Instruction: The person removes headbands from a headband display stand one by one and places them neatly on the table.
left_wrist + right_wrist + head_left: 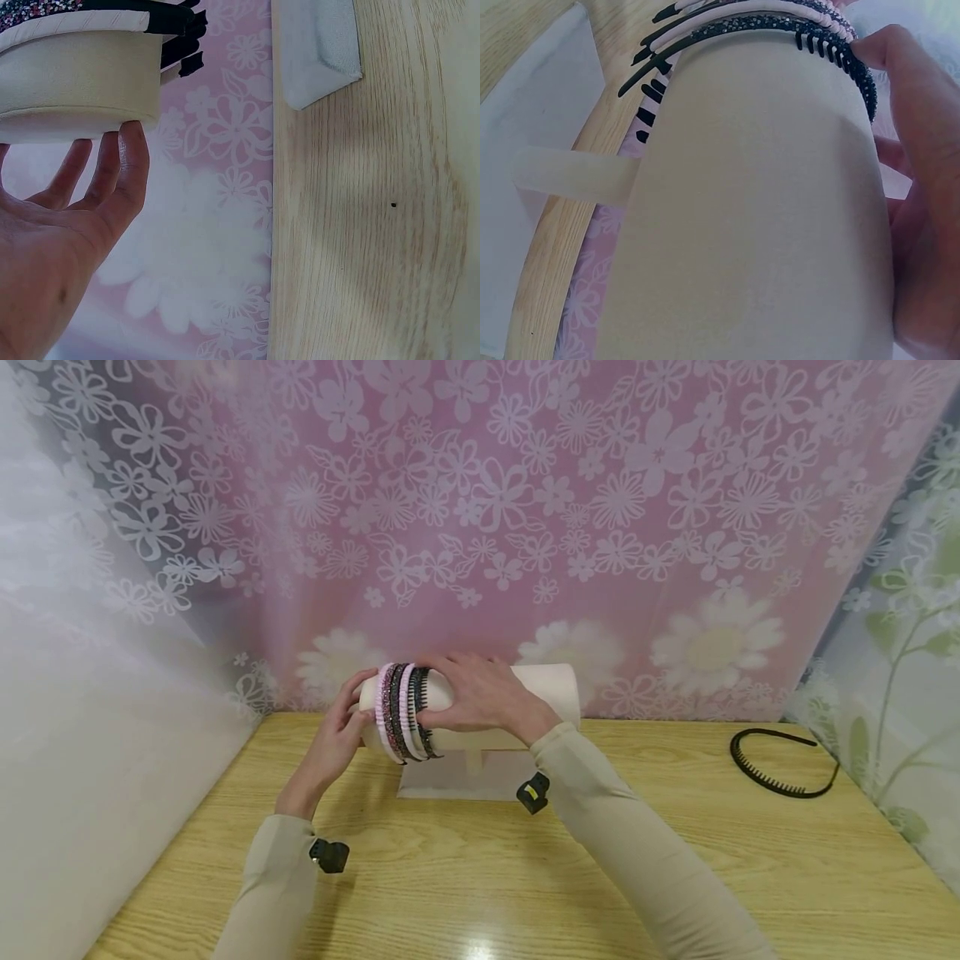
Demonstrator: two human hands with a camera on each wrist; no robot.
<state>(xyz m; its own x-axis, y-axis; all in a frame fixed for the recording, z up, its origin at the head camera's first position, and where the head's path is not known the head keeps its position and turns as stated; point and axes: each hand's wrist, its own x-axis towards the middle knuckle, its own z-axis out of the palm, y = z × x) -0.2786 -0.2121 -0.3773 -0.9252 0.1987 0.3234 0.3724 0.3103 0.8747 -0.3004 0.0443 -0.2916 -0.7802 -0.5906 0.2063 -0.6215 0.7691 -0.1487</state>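
A cream headband stand (pixel 551 689) lies crosswise, its padded roll raised on a short post above a pale base (pixel 442 783). Several headbands, pink and dark glittery ones, wrap the roll's left part side by side. My left hand (pixel 330 745) holds the roll's left end, fingertips against its rim in the left wrist view. My right hand (pixel 483 695) arches over the roll; its thumb presses the edge of the rightmost headband, a black glittery one (pixel 864 84) with comb teeth. In the right wrist view the other fingers are partly hidden behind the roll.
A plain black toothed headband (pixel 738 758) lies on the wooden table (pixel 450 877) at the right. Flowered pink cloth (pixel 480 527) hangs close behind the stand. A pale wall (pixel 90 693) borders the left side and a patterned one (pixel 900 710) the right.
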